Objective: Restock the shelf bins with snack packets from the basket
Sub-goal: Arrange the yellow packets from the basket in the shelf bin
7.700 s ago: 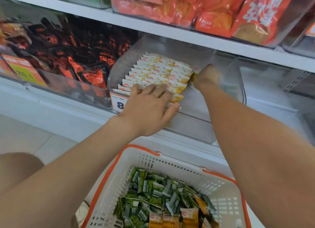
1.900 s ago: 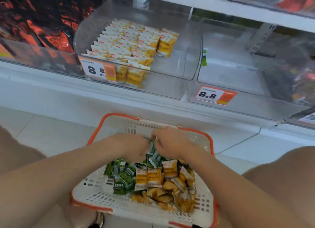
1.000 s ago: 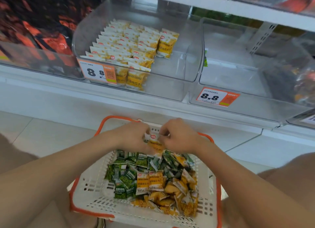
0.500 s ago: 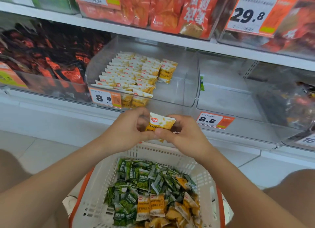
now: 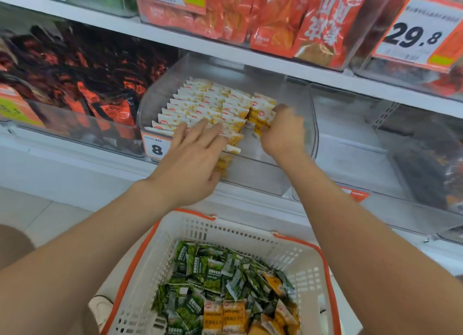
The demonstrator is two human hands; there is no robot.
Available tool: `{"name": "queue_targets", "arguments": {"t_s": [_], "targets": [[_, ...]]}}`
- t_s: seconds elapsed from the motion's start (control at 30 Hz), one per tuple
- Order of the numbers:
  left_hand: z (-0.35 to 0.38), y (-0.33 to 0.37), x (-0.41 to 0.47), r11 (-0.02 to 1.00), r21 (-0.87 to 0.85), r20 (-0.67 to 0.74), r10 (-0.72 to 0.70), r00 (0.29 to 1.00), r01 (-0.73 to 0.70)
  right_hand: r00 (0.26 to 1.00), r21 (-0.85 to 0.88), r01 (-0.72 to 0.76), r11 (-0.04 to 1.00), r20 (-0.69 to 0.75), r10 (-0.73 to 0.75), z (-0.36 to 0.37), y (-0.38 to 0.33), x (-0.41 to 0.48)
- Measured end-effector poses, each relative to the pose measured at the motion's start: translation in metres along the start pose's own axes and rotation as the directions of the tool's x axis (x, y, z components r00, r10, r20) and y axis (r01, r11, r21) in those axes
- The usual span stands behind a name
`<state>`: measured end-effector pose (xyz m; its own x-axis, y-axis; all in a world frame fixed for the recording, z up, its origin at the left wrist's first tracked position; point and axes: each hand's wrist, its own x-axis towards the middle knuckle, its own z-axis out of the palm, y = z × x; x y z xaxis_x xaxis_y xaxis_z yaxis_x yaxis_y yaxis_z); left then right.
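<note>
Head view: inside the clear bin (image 5: 295, 94), left hand (image 5: 193, 159) presses straight fingers (image 5: 199, 131) on the yellow packet rows (image 5: 200, 104), likely steadying them, while right hand (image 5: 283, 131) grips a yellow snack packet (image 5: 261, 114) in curled fingers beside those rows; basket (image 5: 250, 232) sits below the bin.

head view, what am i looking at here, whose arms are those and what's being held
There is no machine here. A camera worn on a person's head looks down at their two bare hands. The left hand lies flat on the rows of yellow packets in a clear shelf bin. The right hand grips a handful of yellow packets at the right end of those rows. Below stands a white basket holding green packets and some yellow ones.
</note>
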<state>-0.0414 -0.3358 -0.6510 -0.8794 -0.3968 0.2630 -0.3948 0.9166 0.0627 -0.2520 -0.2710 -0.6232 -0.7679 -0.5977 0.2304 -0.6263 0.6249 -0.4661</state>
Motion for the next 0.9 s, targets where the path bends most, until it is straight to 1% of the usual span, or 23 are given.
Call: {"name": "queue_targets", "arguments": {"t_s": [0.07,0.13,0.33,0.4,0.53,0.6,0.67,0.73,0.83,0.9], "targets": [[0.004,-0.006,0.003,0.997,0.064,0.060,0.033,0.998,-0.037,0.993,-0.081,-0.046,0.996,0.101,0.054,0.014,-0.002,0.021],[0.005,-0.011,0.007,0.993,0.099,0.066,0.053,0.996,-0.059,0.985,-0.119,-0.068,0.991,0.153,0.086,0.026,-0.003,0.040],[0.010,-0.010,0.011,0.985,0.162,0.047,0.058,0.997,-0.064,0.975,-0.039,-0.136,0.990,0.170,0.141,0.049,-0.011,0.082],[0.012,-0.010,0.011,0.983,0.172,0.034,0.058,0.998,-0.063,0.979,-0.048,-0.137,0.989,0.143,0.143,0.052,-0.010,0.089],[0.013,-0.008,0.012,0.983,0.180,0.034,0.038,0.999,-0.044,0.983,-0.086,-0.183,0.979,-0.024,0.182,0.055,-0.004,0.087],[0.013,-0.007,0.013,0.983,0.182,0.035,0.031,0.999,-0.037,0.982,-0.123,-0.186,0.975,-0.061,0.179,0.054,-0.001,0.086],[0.013,-0.005,0.012,0.982,0.187,0.039,0.028,0.999,-0.035,0.987,-0.132,-0.161,0.978,-0.006,0.162,0.052,-0.002,0.086],[0.011,-0.004,0.011,0.983,0.180,0.038,0.023,0.999,-0.030,0.985,-0.125,-0.122,0.985,0.105,0.136,0.050,-0.002,0.082],[0.006,0.002,0.008,0.989,0.148,0.018,0.001,1.000,-0.004,0.969,-0.127,-0.012,0.992,0.242,0.042,0.038,-0.006,0.061],[0.004,0.011,0.005,0.995,0.104,-0.034,0.007,0.999,-0.003,0.962,-0.091,0.044,0.995,0.274,-0.017,0.022,-0.006,0.044]]}}
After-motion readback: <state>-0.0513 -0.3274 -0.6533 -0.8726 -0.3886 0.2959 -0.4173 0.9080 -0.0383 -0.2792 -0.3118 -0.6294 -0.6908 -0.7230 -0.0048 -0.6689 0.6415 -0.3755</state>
